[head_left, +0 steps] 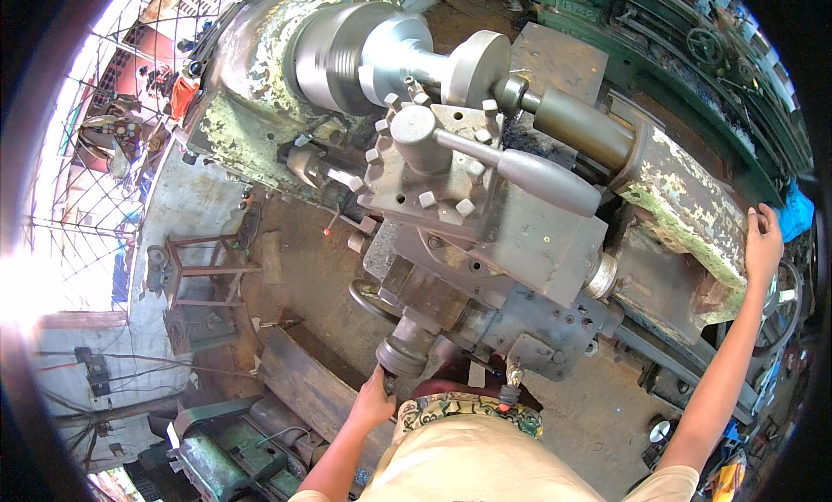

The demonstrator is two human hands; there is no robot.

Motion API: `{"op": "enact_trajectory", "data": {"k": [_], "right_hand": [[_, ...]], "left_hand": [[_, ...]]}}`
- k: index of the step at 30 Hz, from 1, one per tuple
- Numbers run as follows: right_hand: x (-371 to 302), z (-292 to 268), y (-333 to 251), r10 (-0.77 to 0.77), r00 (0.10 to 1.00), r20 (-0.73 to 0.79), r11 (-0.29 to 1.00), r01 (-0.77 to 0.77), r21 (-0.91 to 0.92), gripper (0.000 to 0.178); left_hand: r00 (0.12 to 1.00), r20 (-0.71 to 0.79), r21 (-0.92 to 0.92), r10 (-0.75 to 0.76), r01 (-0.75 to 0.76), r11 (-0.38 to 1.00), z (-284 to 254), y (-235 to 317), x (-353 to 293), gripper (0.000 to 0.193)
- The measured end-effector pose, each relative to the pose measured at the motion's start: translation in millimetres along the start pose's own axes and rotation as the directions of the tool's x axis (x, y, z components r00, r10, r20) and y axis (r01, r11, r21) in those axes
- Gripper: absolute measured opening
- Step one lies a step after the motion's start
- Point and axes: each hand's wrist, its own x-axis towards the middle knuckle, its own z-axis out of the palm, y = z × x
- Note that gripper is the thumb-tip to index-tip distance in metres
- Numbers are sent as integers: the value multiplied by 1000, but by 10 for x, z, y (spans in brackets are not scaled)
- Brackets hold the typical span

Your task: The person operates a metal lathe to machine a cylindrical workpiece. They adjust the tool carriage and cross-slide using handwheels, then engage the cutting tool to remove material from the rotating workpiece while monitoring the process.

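A metal lathe fills the middle of the view. My left hand (373,402) is closed round a small crank handle at the cross-slide dial (403,355); its fingers are partly hidden. At the far right, my right hand (763,246) rests with extended fingers against the end of the tailstock (685,190), whose paint is peeling. The chuck (338,56) holds a shiny stepped metal workpiece (420,58) with a wide disc-shaped end. The tailstock quill (585,125) reaches to that disc. Beside the workpiece stands the square tool post (433,177) with its clamping lever (542,177).
A green machine (693,86) stands beyond the lathe. To the left are a wire-mesh window (82,199) and a metal stand (208,272). Green machinery (230,450) sits at lower left. The tailstock handwheel (784,307) is below my right hand.
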Motion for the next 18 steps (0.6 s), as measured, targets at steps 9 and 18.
{"op": "enact_trajectory", "data": {"k": [9,18], "right_hand": [[21,18,75,-6,1000,-9,1000,5,-10,33],[53,9,84,18,1000,-1,999,-19,-37,32]], "left_hand": [[775,546,-797,320,361,484,-74,-1100,823,60],[862,480,-486,162,107,868,824,-934,558,29]]}}
